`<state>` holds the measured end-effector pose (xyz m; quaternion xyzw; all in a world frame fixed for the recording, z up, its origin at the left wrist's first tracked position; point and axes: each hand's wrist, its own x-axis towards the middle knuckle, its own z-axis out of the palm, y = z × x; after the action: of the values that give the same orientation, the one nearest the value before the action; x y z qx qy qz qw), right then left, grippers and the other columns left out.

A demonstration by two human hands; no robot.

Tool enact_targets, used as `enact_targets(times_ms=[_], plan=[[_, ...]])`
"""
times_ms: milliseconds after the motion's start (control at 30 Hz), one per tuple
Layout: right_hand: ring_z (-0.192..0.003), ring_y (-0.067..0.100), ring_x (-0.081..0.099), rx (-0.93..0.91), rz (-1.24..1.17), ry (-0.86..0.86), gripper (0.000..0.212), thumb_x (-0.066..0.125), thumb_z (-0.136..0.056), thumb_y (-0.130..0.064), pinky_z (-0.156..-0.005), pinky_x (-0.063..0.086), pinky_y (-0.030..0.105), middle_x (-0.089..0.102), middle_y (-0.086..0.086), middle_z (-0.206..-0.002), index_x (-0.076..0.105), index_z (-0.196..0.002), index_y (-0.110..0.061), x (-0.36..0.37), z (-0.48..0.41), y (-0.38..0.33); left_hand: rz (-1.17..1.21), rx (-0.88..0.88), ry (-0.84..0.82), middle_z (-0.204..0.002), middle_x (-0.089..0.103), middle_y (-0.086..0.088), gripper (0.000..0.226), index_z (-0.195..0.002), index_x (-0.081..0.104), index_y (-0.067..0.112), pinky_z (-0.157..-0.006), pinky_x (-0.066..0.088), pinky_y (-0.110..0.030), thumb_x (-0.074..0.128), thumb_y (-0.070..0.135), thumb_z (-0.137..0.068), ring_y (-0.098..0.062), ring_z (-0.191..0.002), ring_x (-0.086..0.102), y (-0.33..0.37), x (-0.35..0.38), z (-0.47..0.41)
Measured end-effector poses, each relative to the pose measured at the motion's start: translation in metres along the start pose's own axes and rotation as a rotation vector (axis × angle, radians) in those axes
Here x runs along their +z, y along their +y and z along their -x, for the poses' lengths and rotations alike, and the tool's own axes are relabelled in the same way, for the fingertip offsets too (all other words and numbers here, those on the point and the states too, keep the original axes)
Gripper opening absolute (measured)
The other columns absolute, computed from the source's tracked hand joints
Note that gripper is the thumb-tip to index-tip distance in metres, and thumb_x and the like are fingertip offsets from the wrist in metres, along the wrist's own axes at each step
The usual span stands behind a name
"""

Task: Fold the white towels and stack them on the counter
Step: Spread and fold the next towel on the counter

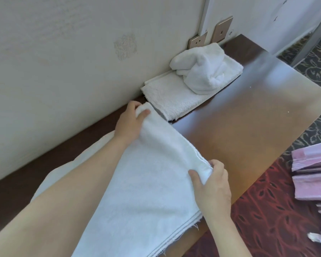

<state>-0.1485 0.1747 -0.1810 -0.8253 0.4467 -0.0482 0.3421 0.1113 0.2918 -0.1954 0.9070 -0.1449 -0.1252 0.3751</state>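
- Spanning lower left to upper right, the counter (248,117) carries every towel.
- Across the lower centre stretches the large towel (146,182), doubled over, its folding apparently unfinished.
- Above centre, one folded towel (174,95) lies flat by the wall, seemingly the only one done.
- On it sits a crumpled towel (200,69), not yet folded.
- The left hand (130,123) has its fingers pinching the large towel's far corner; the right hand (211,186) pinches its right-hand corner.

A cream wall (63,52) bore a rough patch (125,46) and two gold socket plates (198,41). Light glared off the glossy dark wooden table (248,112) below it. Red patterned carpet (267,219) covered the near floor.
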Motion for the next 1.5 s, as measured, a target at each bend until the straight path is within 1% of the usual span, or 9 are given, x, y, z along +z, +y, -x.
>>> enact_targets(times_ms=[100,267,433,533,633,800,1033,1333,1500], plan=[[-0.097,0.028,0.052,0.006,0.151,0.028,0.060,0.056,-0.091,-0.053,-0.078,0.042,0.035,0.050,0.007,-0.115,0.041,-0.135,-0.015,0.007,-0.002,0.003,-0.297,-0.011,0.013,-0.123,0.062,-0.004,0.060,-0.132,0.049,0.016,-0.095,0.041,-0.043,0.046,0.063,-0.094,-0.031,-0.114,0.055,0.003,0.010,0.002],[-0.085,0.022,0.048,0.030,0.180,-0.058,0.046,0.046,-0.094,-0.057,-0.071,0.039,0.034,0.047,0.000,-0.104,0.044,-0.119,-0.018,0.003,-0.012,-0.003,-0.532,-0.199,-0.123,-0.107,0.065,-0.003,0.076,-0.105,0.057,0.018,-0.081,0.044,-0.037,0.034,0.086,-0.081,-0.029,-0.106,0.061,0.002,-0.006,-0.010],[-0.068,0.015,0.049,-0.050,0.141,-0.065,0.036,0.057,-0.091,-0.055,-0.061,0.032,0.030,0.051,-0.010,-0.082,0.041,-0.099,-0.025,0.002,-0.015,0.003,-0.119,-0.062,-0.194,-0.068,0.043,0.006,0.053,-0.071,0.038,0.016,-0.058,0.031,-0.034,0.065,0.058,-0.086,-0.017,-0.063,0.043,-0.004,-0.018,-0.018],[-0.061,0.015,0.046,-0.102,0.266,0.031,0.044,0.057,-0.086,-0.062,-0.052,0.028,0.028,0.052,-0.012,-0.079,0.047,-0.104,-0.024,0.002,-0.014,0.012,-0.152,0.031,-0.135,-0.087,0.061,0.005,0.038,-0.096,0.055,0.019,-0.072,0.043,-0.038,0.063,0.056,-0.089,-0.017,-0.079,0.056,-0.007,-0.012,-0.010],[-0.073,0.022,0.050,-0.136,0.362,0.107,0.061,0.051,-0.085,-0.065,-0.061,0.040,0.034,0.054,-0.001,-0.092,0.054,-0.116,-0.013,0.009,-0.018,0.017,-0.554,0.100,0.027,-0.123,0.059,-0.007,0.063,-0.135,0.049,0.014,-0.089,0.040,-0.039,0.050,0.059,-0.092,-0.028,-0.110,0.053,-0.012,0.013,0.003],[-0.072,0.029,0.054,-0.297,0.369,0.176,0.053,0.062,-0.089,-0.051,-0.063,0.044,0.040,0.058,0.006,-0.089,0.055,-0.120,-0.009,0.025,-0.015,-0.006,-0.551,0.301,0.111,-0.154,0.040,-0.014,0.070,-0.148,0.040,0.011,-0.116,0.021,-0.045,0.028,0.058,-0.097,-0.034,-0.145,0.032,-0.010,0.034,0.031],[-0.069,0.024,0.056,-0.552,0.177,-0.010,0.058,0.077,-0.077,-0.010,-0.059,0.050,0.037,0.060,-0.002,-0.085,0.046,-0.124,-0.022,0.019,0.001,-0.014,-0.648,0.325,0.018,-0.166,0.014,-0.008,0.068,-0.156,0.026,0.022,-0.123,0.002,-0.044,0.020,0.059,-0.099,-0.024,-0.154,0.004,-0.036,0.043,0.068],[-0.069,0.023,0.055,-0.139,0.426,-0.180,0.049,0.052,-0.080,-0.069,-0.067,0.046,0.040,0.056,-0.003,-0.071,0.044,-0.102,-0.026,-0.012,-0.033,0.024,-0.681,0.276,-0.033,-0.167,0.006,-0.003,0.070,-0.158,0.017,0.026,-0.123,-0.005,-0.044,0.010,0.060,-0.098,-0.021,-0.154,-0.005,-0.030,0.040,0.066],[-0.089,0.036,0.053,-0.214,0.527,0.237,0.048,0.063,-0.085,-0.049,-0.076,0.039,0.046,0.057,0.009,-0.096,0.057,-0.114,-0.011,-0.002,-0.030,0.014,-0.682,0.266,-0.044,-0.167,0.000,-0.002,0.071,-0.159,0.012,0.028,-0.123,-0.006,-0.045,0.008,0.063,-0.097,-0.020,-0.153,-0.011,-0.027,0.040,0.067]])
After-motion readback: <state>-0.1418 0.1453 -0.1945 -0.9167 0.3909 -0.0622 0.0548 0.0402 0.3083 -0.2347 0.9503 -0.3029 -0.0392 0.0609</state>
